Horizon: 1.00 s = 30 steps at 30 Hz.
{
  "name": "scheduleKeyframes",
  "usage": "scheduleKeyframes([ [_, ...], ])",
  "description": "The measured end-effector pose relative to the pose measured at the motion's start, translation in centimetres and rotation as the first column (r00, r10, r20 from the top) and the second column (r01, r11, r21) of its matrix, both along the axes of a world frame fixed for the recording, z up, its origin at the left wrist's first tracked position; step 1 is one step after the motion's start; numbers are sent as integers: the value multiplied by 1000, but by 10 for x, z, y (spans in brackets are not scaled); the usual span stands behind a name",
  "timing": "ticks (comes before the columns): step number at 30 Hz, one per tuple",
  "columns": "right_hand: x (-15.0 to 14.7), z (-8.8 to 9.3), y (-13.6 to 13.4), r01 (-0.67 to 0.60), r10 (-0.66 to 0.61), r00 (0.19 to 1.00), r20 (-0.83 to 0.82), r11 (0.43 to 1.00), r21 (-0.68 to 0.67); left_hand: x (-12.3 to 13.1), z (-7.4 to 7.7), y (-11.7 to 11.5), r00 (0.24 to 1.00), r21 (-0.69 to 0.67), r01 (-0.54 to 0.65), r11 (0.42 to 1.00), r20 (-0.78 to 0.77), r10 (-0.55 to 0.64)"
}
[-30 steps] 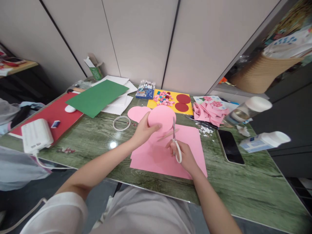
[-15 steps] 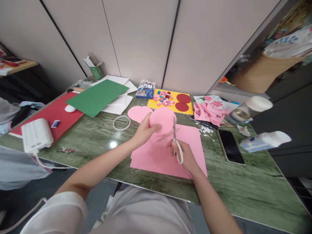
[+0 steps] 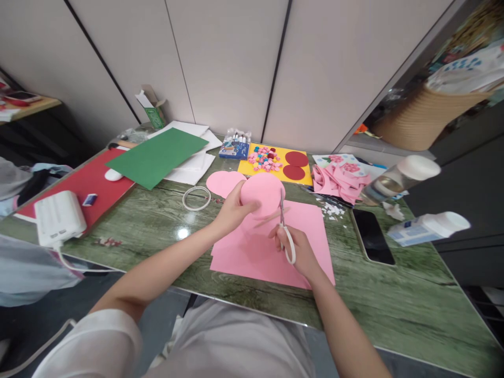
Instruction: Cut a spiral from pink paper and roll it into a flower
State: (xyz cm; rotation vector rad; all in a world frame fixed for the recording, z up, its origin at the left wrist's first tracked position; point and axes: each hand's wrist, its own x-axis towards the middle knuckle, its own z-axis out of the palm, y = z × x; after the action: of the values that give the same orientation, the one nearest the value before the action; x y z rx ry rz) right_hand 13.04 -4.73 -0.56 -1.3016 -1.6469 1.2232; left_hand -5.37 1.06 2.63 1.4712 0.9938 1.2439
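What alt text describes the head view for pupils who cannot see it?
A left hand holds up a pink paper circle while the right hand holds white-handled scissors at its edge. Pink sheets lie below on a green table.

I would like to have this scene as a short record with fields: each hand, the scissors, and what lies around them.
Left hand: holds a pink circle by its left edge
Right hand: holds scissors by the white handles
Scissors blades: at the circle's right edge
Below the hands: pink sheets on the table
Beyond the hands: yellow sheet bearing two dark red circles and small coloured pieces
Right side: phone, pink scraps
Left side: green sheet, white ring
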Motion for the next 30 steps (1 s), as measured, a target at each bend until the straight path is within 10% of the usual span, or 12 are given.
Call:
scheduleKeyframes([
  [30,1,-2,1,-12,11,999,46,1000,10,-2,-5,5,983,-25,-31,999,179,35],
])
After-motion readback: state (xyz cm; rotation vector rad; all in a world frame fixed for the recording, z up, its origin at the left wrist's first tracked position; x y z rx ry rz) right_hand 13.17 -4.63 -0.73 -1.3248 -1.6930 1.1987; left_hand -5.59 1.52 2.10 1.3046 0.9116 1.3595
